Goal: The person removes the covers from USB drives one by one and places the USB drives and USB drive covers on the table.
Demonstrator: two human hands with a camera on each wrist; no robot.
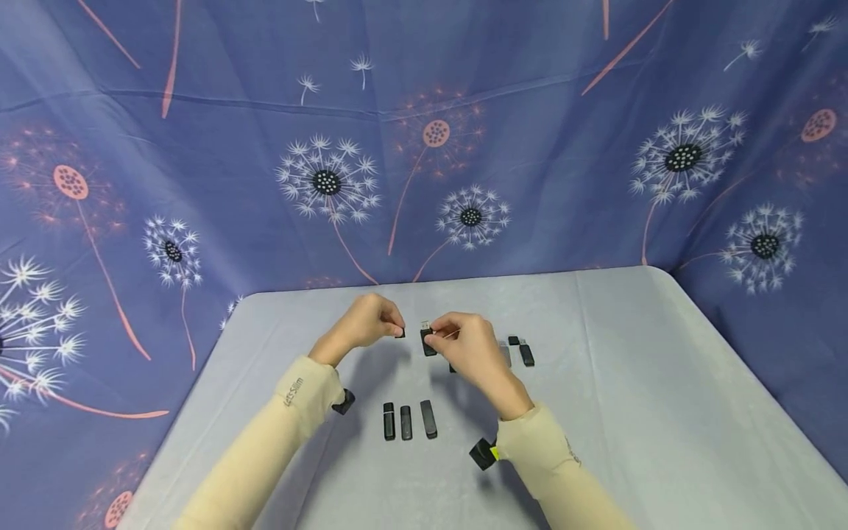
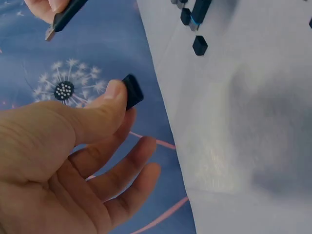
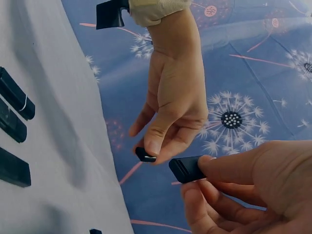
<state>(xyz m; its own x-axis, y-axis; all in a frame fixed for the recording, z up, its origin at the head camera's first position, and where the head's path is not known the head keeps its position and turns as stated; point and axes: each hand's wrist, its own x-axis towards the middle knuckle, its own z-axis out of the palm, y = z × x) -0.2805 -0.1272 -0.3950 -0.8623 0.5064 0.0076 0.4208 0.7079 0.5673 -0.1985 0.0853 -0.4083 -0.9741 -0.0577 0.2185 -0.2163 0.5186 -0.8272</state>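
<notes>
My left hand [image 1: 369,322] pinches a small black USB cap [image 2: 134,91] between thumb and index finger, the other fingers loosely bent. In my right hand [image 1: 470,347] is a black USB stick [image 1: 428,343], pinched between thumb and fingers. Its bare metal plug [image 1: 425,324] points away from me in the head view. Cap and stick are held up over the far half of the table, a short gap apart. The right wrist view shows the stick's rear end [image 3: 183,170] close by the cap in the other hand.
Three dark USB sticks [image 1: 406,423] lie in a row nearer me. Right of my right hand lie an uncapped black stick [image 1: 526,354], a loose cap [image 1: 513,340] and a partly hidden grey stick [image 1: 506,355]. Another small black piece [image 1: 453,368] shows beside that hand. Patterned cloth [image 1: 411,184] hangs behind.
</notes>
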